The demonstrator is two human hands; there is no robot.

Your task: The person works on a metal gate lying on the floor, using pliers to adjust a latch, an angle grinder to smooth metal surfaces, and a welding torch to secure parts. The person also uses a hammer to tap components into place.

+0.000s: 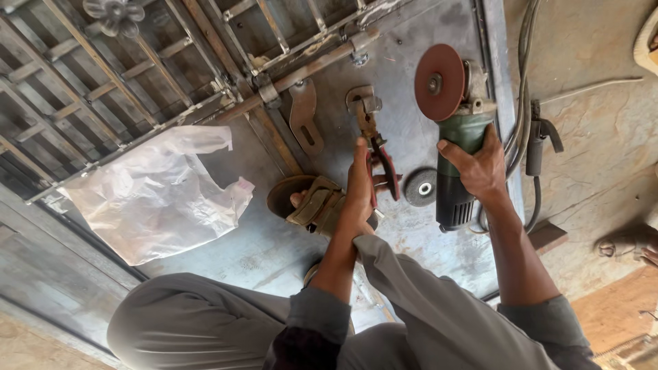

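L hand was closed on red-handled locking pliers, jaws pointing 12 o'clock. At 3 o'clock, R hand gripped the green angle grinder, disc uppermost. Spare disc lay between them. Looked like a disc swap; next move needs pliers on the disc nut.

A metalworking or welding workshop, steel sheet lying flat under both hands, welded bar grille beyond the left hand, spare grinding disc between the hands, black cables right of the right hand
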